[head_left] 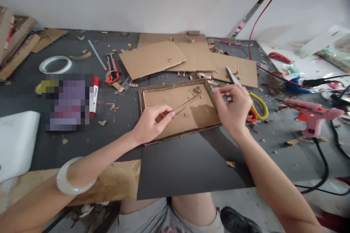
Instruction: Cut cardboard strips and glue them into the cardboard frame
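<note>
A shallow cardboard tray with corrugated walls [180, 134] lies on the dark table in front of me. My left hand [154, 122] is over its left part, thumb and fingers pinched on one end of a thin corrugated cardboard strip [188, 102]. The strip slants up and to the right above the tray floor. At the tray's right wall is my right hand [233, 107], its fingers pressed together; what they hold, if anything, is too small to tell. A curled cardboard scrap [197, 90] and small bits lie inside the tray.
Flat cardboard sheets [153, 59] lie behind the tray. Scissors [258, 105] and a pink glue gun [313, 114] with a cable are at the right. An orange cutter [112, 69], a red marker [94, 96] and a tape roll [55, 65] lie at the left.
</note>
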The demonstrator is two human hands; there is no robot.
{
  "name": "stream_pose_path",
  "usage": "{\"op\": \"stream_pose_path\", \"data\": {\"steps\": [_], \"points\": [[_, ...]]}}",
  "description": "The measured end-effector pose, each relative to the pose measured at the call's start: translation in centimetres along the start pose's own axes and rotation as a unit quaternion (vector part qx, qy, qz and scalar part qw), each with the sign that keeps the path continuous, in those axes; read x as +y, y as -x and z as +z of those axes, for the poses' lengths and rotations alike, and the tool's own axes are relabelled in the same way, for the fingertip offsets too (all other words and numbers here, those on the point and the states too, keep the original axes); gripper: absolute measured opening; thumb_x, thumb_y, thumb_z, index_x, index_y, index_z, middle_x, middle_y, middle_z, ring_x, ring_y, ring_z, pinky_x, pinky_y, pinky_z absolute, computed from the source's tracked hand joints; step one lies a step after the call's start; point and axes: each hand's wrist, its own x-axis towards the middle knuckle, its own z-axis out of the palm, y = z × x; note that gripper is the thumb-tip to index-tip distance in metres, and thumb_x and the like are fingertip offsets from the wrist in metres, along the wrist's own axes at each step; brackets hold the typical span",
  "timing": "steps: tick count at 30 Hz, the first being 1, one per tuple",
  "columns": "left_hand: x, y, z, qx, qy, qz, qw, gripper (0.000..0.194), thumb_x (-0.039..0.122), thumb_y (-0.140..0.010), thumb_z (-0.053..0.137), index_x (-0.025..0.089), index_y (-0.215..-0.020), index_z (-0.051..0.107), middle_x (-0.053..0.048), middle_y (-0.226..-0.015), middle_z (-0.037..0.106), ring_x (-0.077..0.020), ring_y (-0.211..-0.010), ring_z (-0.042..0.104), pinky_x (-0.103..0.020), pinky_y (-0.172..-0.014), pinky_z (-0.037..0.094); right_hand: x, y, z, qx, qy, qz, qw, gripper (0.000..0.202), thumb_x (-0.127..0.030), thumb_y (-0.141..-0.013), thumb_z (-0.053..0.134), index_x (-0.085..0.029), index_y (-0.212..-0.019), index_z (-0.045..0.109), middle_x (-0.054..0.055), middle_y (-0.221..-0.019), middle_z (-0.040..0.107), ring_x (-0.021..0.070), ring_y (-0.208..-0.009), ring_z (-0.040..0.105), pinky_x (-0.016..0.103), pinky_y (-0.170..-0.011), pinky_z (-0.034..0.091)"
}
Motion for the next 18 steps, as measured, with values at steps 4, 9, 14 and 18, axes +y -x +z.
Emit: {"op": "stream_pose_path", "data": {"steps": [4,9,14,18], "points": [[-0.3,-0.1,0.1,0.006,0.046,-0.023,0.999,0.02,0.027,-0.088,0.05,0.014,-0.076,0.06,-0.001,-0.068,0.063,-0.0099,-0.06,0.06,-0.02,-0.059,0.049,-0.3,-0.2,-0.4,0.009,-0.019,-0.053,0.998,0.012,-0.022,-0.084,0.057,-0.02,-0.074,0.063,0.005,-0.075,0.064,0.0178,-0.073,0.059,0.035,-0.071,0.049],[-0.3,0.0,0.0,-0.001,0.043,-0.002,0.999,0.02,0.026,-0.089,0.048,0.014,-0.08,0.059,-0.002,-0.071,0.063,-0.0102,-0.065,0.06,-0.02,-0.065,0.049,-4.5,2.1,0.4,-0.095,-0.121,-0.202,0.967,0.022,-0.007,-0.082,0.053,-0.018,-0.098,0.064,0.008,-0.089,0.067,0.0173,-0.082,0.063,0.031,-0.072,0.054],[0.0,-0.1,-0.2,-0.021,0.046,0.006,0.999,0.019,0.025,-0.09,0.046,0.014,-0.082,0.059,-0.001,-0.069,0.061,-0.0106,-0.064,0.06,-0.02,-0.065,0.048,-5.3,2.9,1.3,-0.11,-0.136,-0.201,0.964,0.017,-0.009,-0.084,0.056,-0.017,-0.095,0.066,0.009,-0.089,0.07,0.0164,-0.079,0.065,0.03,-0.071,0.056],[0.1,-0.2,-0.4,-0.024,0.035,0.014,0.999,0.017,0.024,-0.09,0.047,0.014,-0.085,0.06,-0.001,-0.068,0.062,-0.0109,-0.063,0.06,-0.02,-0.063,0.048,-5.1,2.9,1.5,-0.104,-0.137,-0.202,0.964,0.015,-0.009,-0.083,0.057,-0.015,-0.093,0.067,0.01,-0.089,0.072,0.0157,-0.078,0.066,0.028,-0.072,0.057]]}}
